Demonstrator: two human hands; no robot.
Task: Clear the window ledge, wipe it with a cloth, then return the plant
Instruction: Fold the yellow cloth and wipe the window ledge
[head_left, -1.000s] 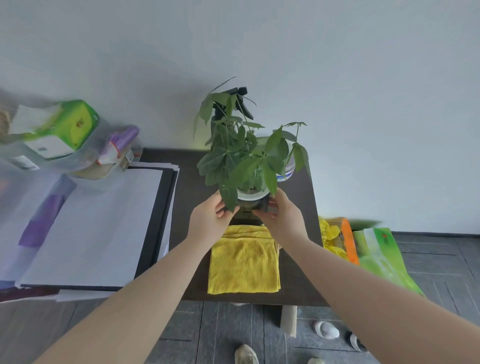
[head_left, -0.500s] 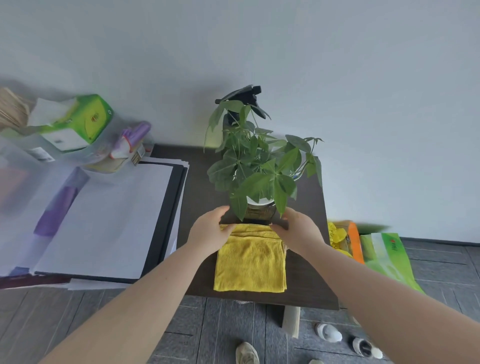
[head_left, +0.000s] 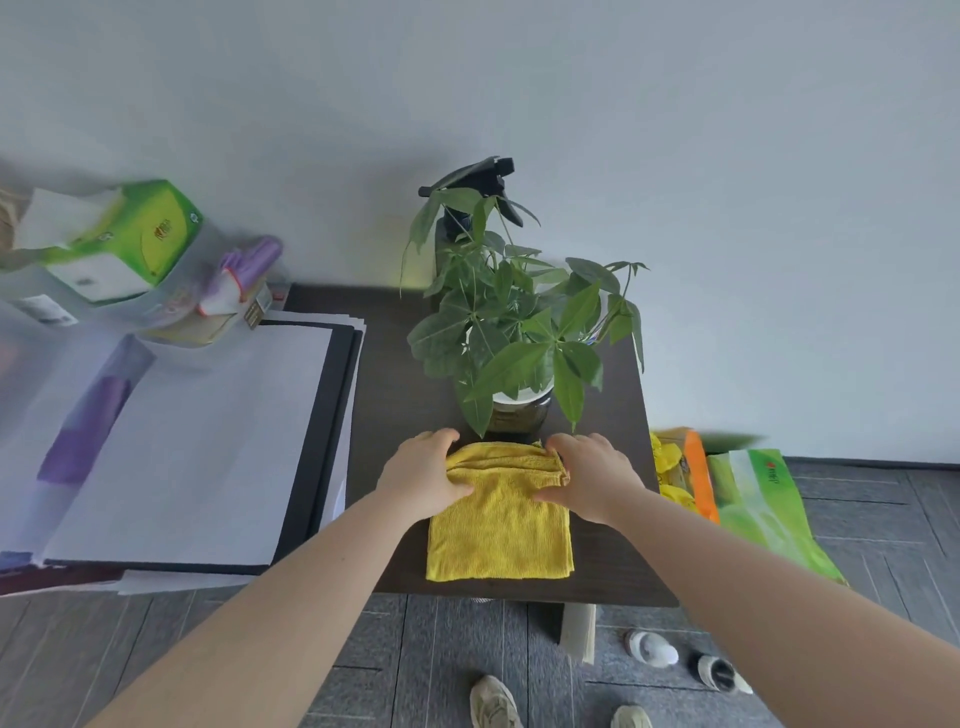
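A potted plant (head_left: 519, 332) with broad green leaves stands upright in its white and dark pot (head_left: 521, 413) on a small dark table (head_left: 395, 374). Just in front of the pot lies a folded yellow cloth (head_left: 498, 530). My left hand (head_left: 423, 478) sits on the cloth's far left corner, thumb on top and fingers curled over the edge. At the far right corner my right hand (head_left: 592, 478) holds it the same way. Neither hand touches the pot.
A black spray bottle (head_left: 478, 182) stands behind the plant against the wall. A black folder with white paper (head_left: 208, 441) overlaps the table's left side, with a green tissue box (head_left: 150, 234) beyond. Green and orange bags (head_left: 753, 499) lie on the floor to the right.
Both hands lowered the plant onto the table, let go of the pot, and drew back onto the far corners of the yellow cloth.
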